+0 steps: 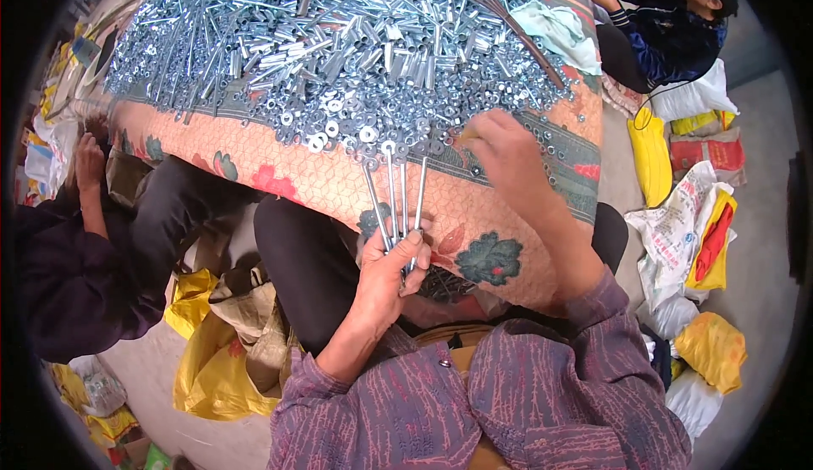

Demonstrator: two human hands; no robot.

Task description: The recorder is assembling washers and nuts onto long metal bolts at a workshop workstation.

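Note:
My left hand [392, 273] is closed round several long, thin metal rods [404, 190], which stand up out of the fist and fan slightly apart toward the table edge. Past their tips lies a band of loose washers [367, 134] and nuts along the front of a metal heap. My right hand [510, 158] reaches over the near right part of that band, fingers bent and pressed together. Whatever the fingertips may hold is hidden.
A big heap of shiny tubes, rods and small hardware [322, 38] covers the flowered tablecloth [254, 157]. A pale cloth [555, 34] lies at its right. One person [669, 30] sits far right, another [85, 250] at left. Yellow bags [222, 368] and white sacks [665, 233] lie on the floor.

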